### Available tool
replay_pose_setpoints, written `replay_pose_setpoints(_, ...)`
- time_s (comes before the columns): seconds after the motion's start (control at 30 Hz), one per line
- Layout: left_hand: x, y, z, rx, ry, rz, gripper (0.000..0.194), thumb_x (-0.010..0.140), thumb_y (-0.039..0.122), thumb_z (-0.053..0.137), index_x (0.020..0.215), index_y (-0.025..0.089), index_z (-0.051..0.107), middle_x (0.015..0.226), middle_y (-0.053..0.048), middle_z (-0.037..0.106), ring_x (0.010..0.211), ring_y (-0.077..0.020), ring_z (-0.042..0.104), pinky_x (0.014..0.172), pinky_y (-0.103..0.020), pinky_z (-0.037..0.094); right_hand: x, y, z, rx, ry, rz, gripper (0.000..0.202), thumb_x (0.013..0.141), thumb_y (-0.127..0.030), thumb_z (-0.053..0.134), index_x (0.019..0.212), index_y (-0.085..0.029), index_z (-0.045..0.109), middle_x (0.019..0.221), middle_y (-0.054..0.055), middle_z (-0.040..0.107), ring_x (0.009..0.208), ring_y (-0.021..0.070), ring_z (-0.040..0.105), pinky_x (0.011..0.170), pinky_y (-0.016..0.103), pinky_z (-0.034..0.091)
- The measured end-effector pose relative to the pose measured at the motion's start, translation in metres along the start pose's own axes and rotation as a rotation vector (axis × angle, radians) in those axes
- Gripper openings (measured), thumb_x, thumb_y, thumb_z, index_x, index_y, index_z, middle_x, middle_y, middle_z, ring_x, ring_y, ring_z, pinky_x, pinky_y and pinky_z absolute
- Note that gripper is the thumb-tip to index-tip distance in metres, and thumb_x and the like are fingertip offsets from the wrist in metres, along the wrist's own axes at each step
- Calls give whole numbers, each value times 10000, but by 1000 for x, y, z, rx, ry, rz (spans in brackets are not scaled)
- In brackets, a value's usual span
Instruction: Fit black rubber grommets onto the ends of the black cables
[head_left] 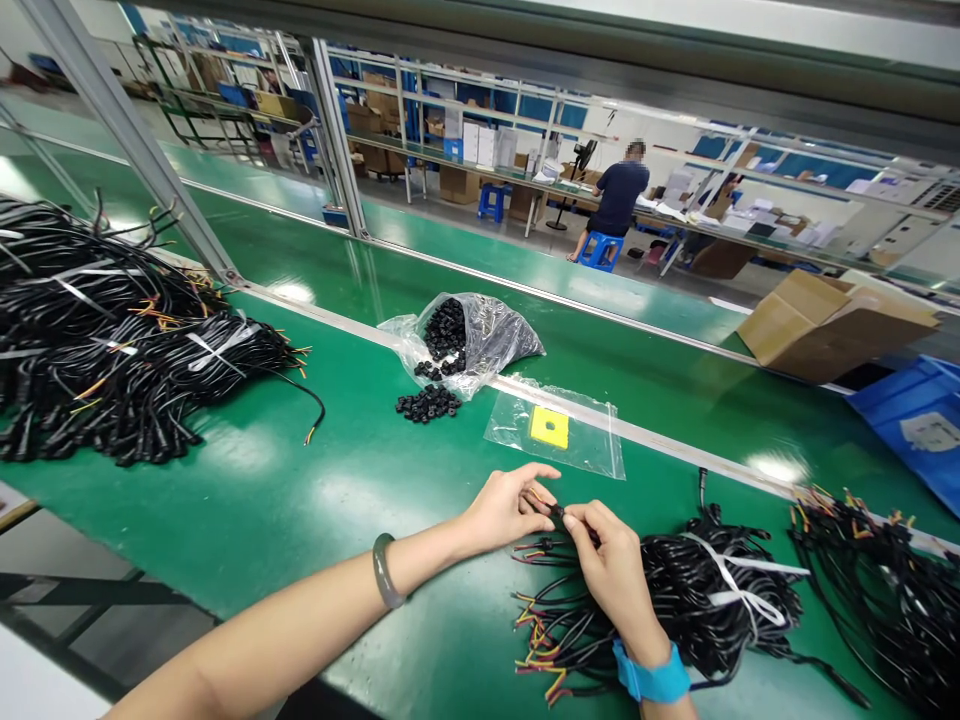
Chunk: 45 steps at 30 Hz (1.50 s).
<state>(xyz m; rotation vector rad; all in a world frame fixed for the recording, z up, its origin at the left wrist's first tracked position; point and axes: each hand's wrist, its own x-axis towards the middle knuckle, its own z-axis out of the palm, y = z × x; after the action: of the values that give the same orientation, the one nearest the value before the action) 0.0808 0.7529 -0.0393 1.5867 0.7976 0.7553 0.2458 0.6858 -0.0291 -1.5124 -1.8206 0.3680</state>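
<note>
My left hand [514,508], with a bangle on its wrist, has thumb and fingers curled round the coloured wire ends of a black cable. Close beside it, my right hand [611,560], wearing a blue wristband, pinches the same cable at a small black piece [556,511]. Under and beside my right hand lies a cable bundle [675,580] tied with white, its red and yellow wire ends pointing left. Beyond my hands are a loose pile of small black parts [427,403] and an open clear bag [487,335] of the same parts.
A yellow square [550,427] with a hole lies in a flat clear bag. Large black cable bundles [135,350] fill the left side, and more cables [885,590] lie at the right. A cardboard box [810,320] and blue bin [915,425] stand back right. A person [621,195] sits far off.
</note>
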Motion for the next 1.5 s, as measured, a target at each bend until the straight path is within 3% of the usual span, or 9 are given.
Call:
replay_pose_setpoints(0.1, 3, -3, -13, 71, 51, 51, 592, 623, 78, 708, 1167, 182, 498, 948, -34, 634, 800, -144, 623, 588, -205, 532, 0, 0, -2, 2, 9, 13, 252, 929, -330, 455, 791, -196, 618, 722, 19, 601, 647, 146, 575, 592, 237, 428)
replay_pose_setpoints(0.23, 10, 2, -53, 668, 258, 104, 354, 734, 19, 537, 1058, 158, 544, 976, -68, 584, 886, -183, 575, 746, -301, 526, 0, -2, -3, -17, 13, 20, 245, 928, -329, 458, 789, -197, 612, 718, 18, 591, 634, 145, 562, 573, 239, 422)
replay_pose_setpoints(0.37, 13, 14, -98, 1350, 411, -122, 295, 815, 33, 434, 1058, 108, 585, 1022, -168, 562, 978, -297, 529, 794, -410, 483, -1, 0, 1, -28, 1, 9, 217, 930, -302, 449, 844, -194, 617, 769, 34, 600, 689, 155, 578, 612, 251, 451)
replay_pose_setpoints(0.47, 13, 21, -114, 1517, 388, -282, 306, 847, 44, 391, 1067, 91, 598, 1012, -189, 583, 973, -321, 530, 759, -403, 482, -2, 4, 5, -77, -18, -13, 193, 919, -258, 448, 913, -190, 629, 850, 56, 610, 792, 176, 592, 713, 289, 484)
replay_pose_setpoints(0.7, 14, 24, -116, 1499, 356, -334, 310, 872, 55, 354, 1001, 82, 634, 991, -180, 623, 970, -306, 566, 725, -367, 499, -2, 1, -18, -104, 18, 19, 209, 909, -244, 454, 1035, -203, 616, 990, 70, 583, 896, 192, 574, 770, 310, 481)
replay_pose_setpoints(0.93, 12, 24, -122, 1464, 366, -319, 300, 840, 52, 382, 974, 89, 648, 925, -166, 650, 931, -304, 603, 694, -369, 508, -3, -13, -25, -150, -462, -20, 112, 872, -158, 548, 789, -206, 604, 818, 14, 564, 793, 162, 555, 705, 275, 438)
replay_pose_setpoints(1.1, 12, 27, -120, 1457, 349, -345, 297, 845, 61, 380, 934, 96, 661, 942, -174, 646, 954, -319, 600, 680, -367, 510, -3, -18, -14, -314, -549, -7, 94, 823, -129, 606, 760, -194, 582, 824, 11, 557, 813, 178, 537, 718, 299, 411)
replay_pose_setpoints(1.3, 8, 28, -123, 1428, 388, -338, 258, 860, 113, 420, 978, 115, 649, 896, -149, 656, 881, -318, 640, 670, -379, 514, -4, -19, -22, -216, -583, 29, 125, 815, -171, 621, 733, -202, 531, 802, -16, 573, 809, 166, 519, 729, 292, 381)
replay_pose_setpoints(1.5, 10, 25, -120, 866, 508, -43, 159, 839, 178, 564, 931, 150, 690, 904, -84, 684, 804, -217, 670, 764, -328, 520, -4, -17, -26, -148, -583, 85, 132, 882, -197, 503, 753, -208, 478, 781, -22, 557, 755, 146, 508, 690, 272, 366)
